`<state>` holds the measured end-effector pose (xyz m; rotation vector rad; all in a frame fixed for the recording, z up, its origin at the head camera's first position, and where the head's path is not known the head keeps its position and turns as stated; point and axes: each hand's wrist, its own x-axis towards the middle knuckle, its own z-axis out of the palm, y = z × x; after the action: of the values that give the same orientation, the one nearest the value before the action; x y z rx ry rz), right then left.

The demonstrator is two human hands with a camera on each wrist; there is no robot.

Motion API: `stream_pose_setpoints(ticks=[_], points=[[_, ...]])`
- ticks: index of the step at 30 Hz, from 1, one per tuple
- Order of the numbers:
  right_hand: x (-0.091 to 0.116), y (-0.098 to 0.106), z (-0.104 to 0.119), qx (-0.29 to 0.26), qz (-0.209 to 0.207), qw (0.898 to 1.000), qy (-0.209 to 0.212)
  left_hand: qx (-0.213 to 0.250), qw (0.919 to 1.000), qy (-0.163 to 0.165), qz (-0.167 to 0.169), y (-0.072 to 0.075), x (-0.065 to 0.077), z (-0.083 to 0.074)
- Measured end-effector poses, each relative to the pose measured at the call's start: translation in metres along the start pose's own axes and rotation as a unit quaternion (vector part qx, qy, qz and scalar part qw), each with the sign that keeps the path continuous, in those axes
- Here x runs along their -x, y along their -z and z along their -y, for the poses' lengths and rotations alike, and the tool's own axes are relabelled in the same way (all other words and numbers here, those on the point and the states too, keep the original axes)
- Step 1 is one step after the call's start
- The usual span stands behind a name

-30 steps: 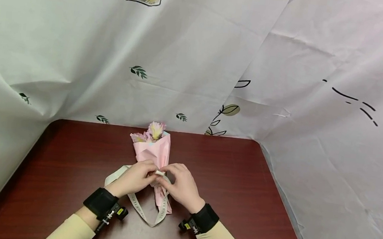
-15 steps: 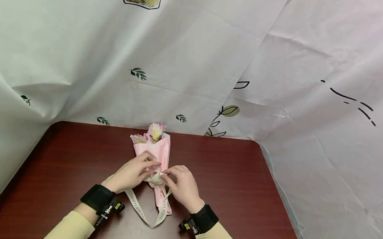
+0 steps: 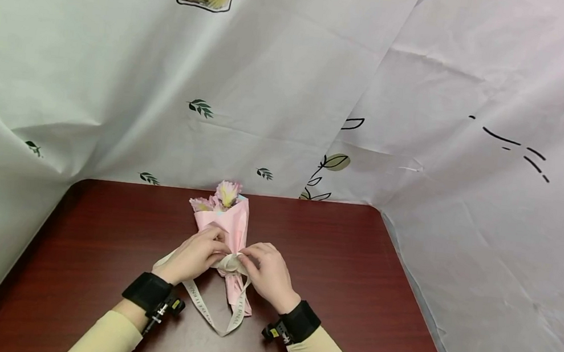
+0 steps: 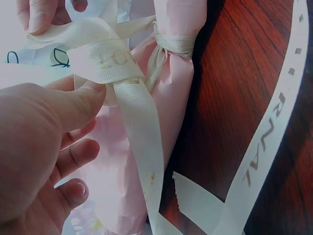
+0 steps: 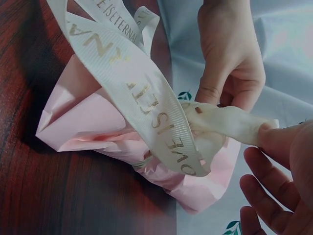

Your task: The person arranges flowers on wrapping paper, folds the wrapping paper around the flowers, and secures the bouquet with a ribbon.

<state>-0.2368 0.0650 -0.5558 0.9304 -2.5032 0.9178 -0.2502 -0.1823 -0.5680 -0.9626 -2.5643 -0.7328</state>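
A bouquet in pink wrapping paper (image 3: pixel 236 223), with pink and yellow flowers (image 3: pixel 227 193) at its far end, lies on the table. A cream ribbon (image 4: pixel 142 122) with printed letters loops at its narrow waist, over a thinner tie (image 4: pixel 176 45). My left hand (image 3: pixel 195 256) pinches a fold of this ribbon between thumb and fingers. On the other side, my right hand (image 3: pixel 269 272) pinches a short ribbon end (image 5: pixel 234 122), pulled out sideways in the right wrist view. Its lower fingers (image 5: pixel 264 196) are loosely bent. One long ribbon tail (image 3: pixel 206 311) curves toward the front.
The dark red wooden table (image 3: pixel 352 298) has rounded far corners. Behind it and at its sides hangs a white cloth (image 3: pixel 281 84) printed with leaves. Each wrist wears a black band (image 3: pixel 300 321) with a small camera.
Both hands were close together at the knot; the left hand has moved off to the left and its fingers have bent in again. A ribbon loop shows between them; the right hand hardly moves.
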Motion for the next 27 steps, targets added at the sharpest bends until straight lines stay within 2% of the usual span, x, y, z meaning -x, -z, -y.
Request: stream_pose_setpoints(ticks=[6, 10, 14, 18, 22, 27], points=[[0.0, 0.002, -0.001, 0.001, -0.006, 1.0, -0.013, -0.012, 0.9992, 0.038, -0.007, 0.004, 0.002, 0.0], [0.001, 0.003, -0.003, 0.008, -0.01, 0.999, -0.031, 0.002, 0.9973, 0.071, -0.021, 0.008, 0.004, 0.0], [0.001, 0.006, -0.003, 0.011, -0.015, 0.998, -0.054, 0.063, 0.9923, 0.1, -0.037, 0.011, 0.006, 0.0], [-0.001, 0.008, -0.004, -0.014, -0.007, 0.996, -0.091, 0.125, 0.9837, 0.124, -0.034, 0.013, 0.007, -0.003], [-0.002, 0.008, -0.005, -0.054, 0.012, 0.99, -0.127, 0.152, 0.9779, 0.142, -0.023, 0.017, 0.006, -0.009], [-0.005, 0.006, -0.009, -0.098, 0.034, 0.985, -0.139, 0.169, 0.9743, 0.148, -0.022, 0.02, 0.003, -0.012]])
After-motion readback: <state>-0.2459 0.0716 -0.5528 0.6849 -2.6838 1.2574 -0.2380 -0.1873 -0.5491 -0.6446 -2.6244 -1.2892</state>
